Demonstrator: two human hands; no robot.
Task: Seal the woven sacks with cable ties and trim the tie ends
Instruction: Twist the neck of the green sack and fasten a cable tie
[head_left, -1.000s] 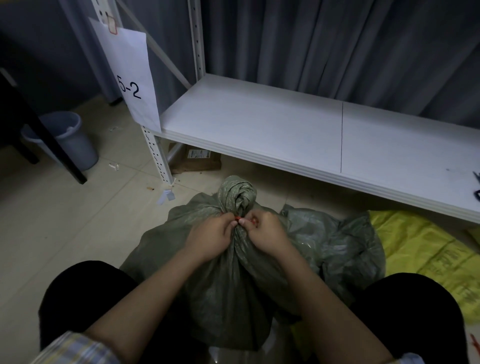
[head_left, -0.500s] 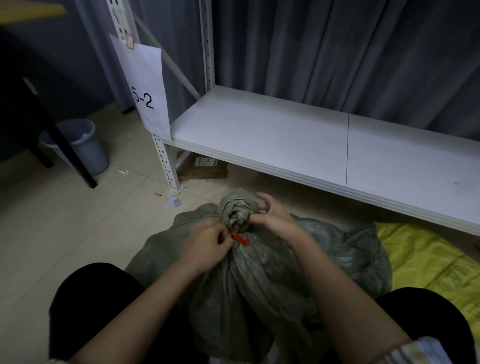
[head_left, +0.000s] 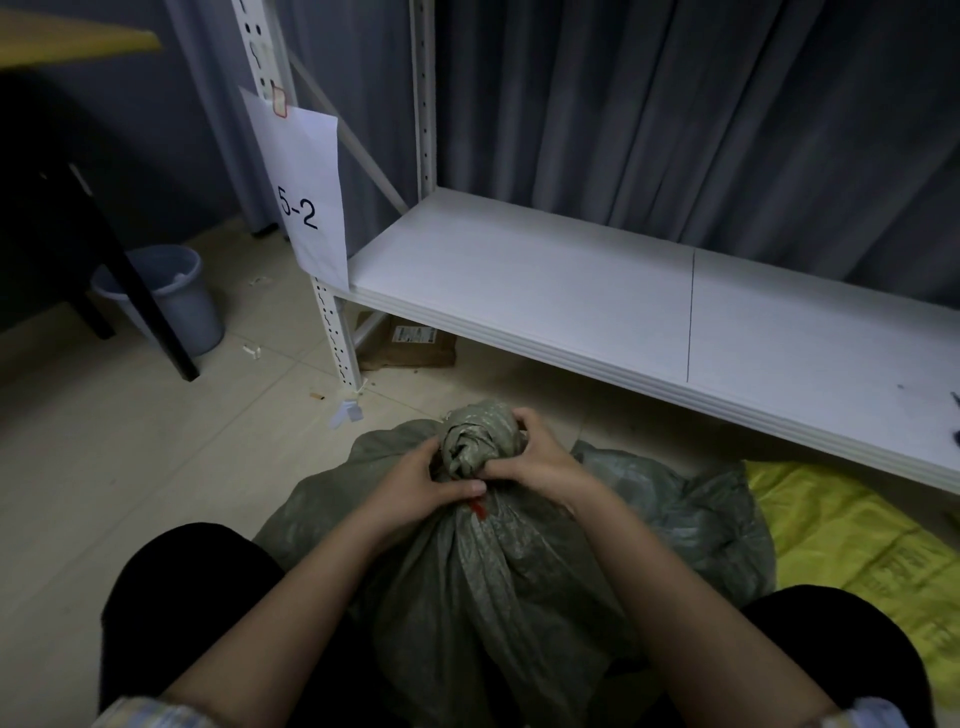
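While the grey-green woven sack (head_left: 498, 597) stood between the person's knees, both hands closed round its gathered neck. The left hand (head_left: 410, 486) curled against the near-left side of the neck, its thumb pressed across the cloth just above a short red cable tie end (head_left: 477, 509) that poked out below the fingertips. The right hand (head_left: 535, 457) wrapped the twisted topknot of the sack (head_left: 480, 441) from the far-right side, fingers curled over it. Beyond the fingers ran a white shelf board (head_left: 571, 291); right of them lay a yellow woven sack (head_left: 852, 540).
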